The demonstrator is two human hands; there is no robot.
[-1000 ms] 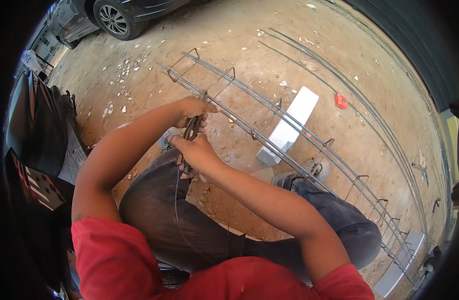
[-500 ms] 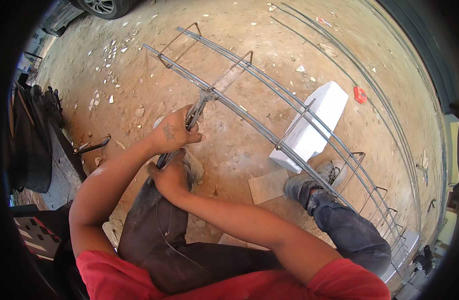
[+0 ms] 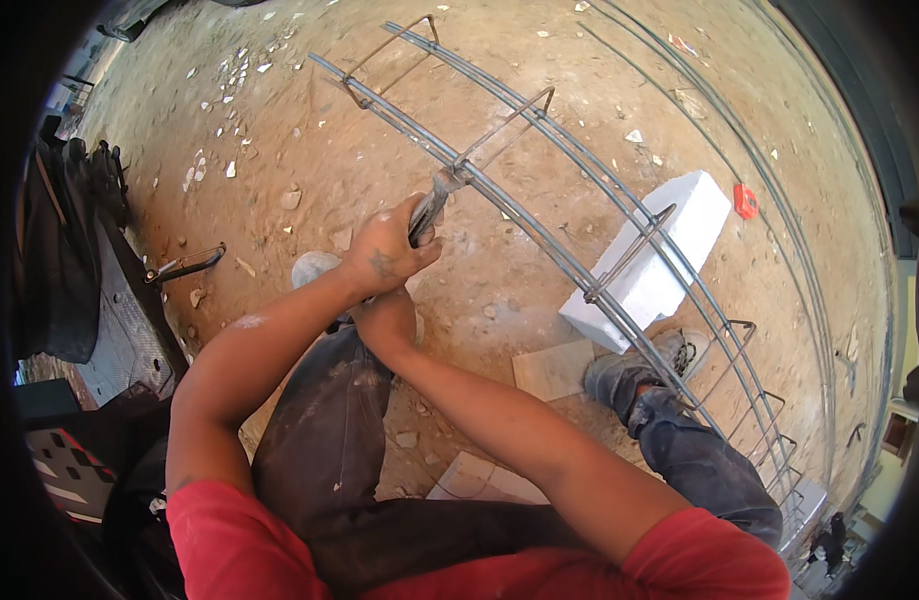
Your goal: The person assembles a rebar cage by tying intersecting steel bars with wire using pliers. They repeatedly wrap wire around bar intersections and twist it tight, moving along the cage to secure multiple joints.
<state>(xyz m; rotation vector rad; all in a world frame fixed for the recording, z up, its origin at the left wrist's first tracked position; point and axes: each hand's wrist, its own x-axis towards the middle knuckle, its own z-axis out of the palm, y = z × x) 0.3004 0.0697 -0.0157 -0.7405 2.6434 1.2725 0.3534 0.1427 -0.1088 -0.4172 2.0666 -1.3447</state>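
Brown dirt [image 3: 489, 275], scattered with pale chips toward the upper left, filled most of the frame. Across it, from the upper middle to the lower right, ran a steel cage [image 3: 591, 292] of long bars and bent hoops. Left of centre, the left hand [image 3: 391, 245] was closed around dark pliers [image 3: 429, 212], their head against the cage's near bars. Just below, the right hand [image 3: 387, 322] was partly hidden behind the left wrist; its grip could not be told. Right of centre, a white block [image 3: 649, 285] lay beneath the cage.
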